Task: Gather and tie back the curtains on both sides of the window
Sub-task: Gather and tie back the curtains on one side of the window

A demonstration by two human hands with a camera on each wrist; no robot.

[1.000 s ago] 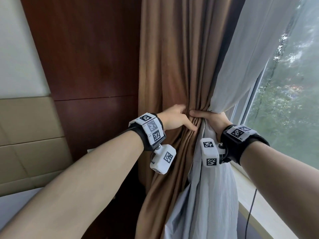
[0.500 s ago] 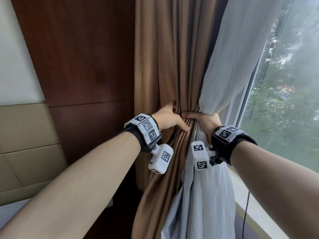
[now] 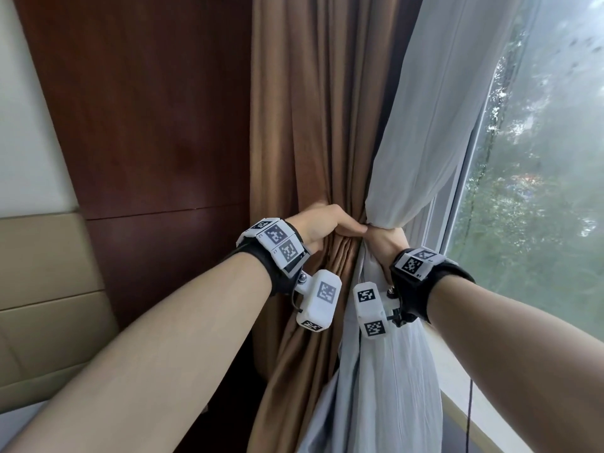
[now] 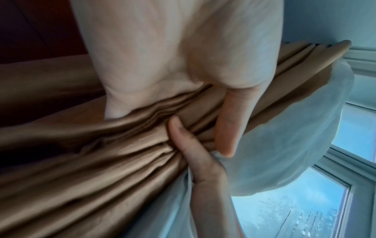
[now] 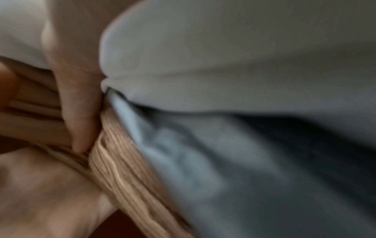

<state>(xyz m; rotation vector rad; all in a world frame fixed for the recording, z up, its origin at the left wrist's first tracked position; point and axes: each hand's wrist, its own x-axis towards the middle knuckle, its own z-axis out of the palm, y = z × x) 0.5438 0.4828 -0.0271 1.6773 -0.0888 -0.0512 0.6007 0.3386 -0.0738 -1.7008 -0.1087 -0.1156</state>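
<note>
A brown curtain (image 3: 304,125) hangs in the middle of the head view, with a white sheer curtain (image 3: 434,119) to its right. My left hand (image 3: 323,223) grips the brown folds from the left at waist height. My right hand (image 3: 382,238) grips the sheer from the right, and the two thumbs meet in front of the bundle. In the left wrist view my left thumb (image 4: 225,128) presses the gathered brown curtain (image 4: 101,153) beside a finger of the right hand (image 4: 183,141). The right wrist view is blurred: a thumb (image 5: 77,112) lies on tight brown pleats (image 5: 126,169) next to the sheer (image 5: 203,153).
A dark wood wall panel (image 3: 157,125) stands left of the curtains, with a beige padded panel (image 3: 42,273) further left. The window glass (image 3: 539,191) and its white frame (image 3: 457,191) are on the right. A sill (image 3: 464,403) with a thin black cable (image 3: 469,413) runs below.
Both hands keep their hold at the same height. They have drifted slightly left with the bundle, and the gathered cloth between them looks squeezed a little tighter.
</note>
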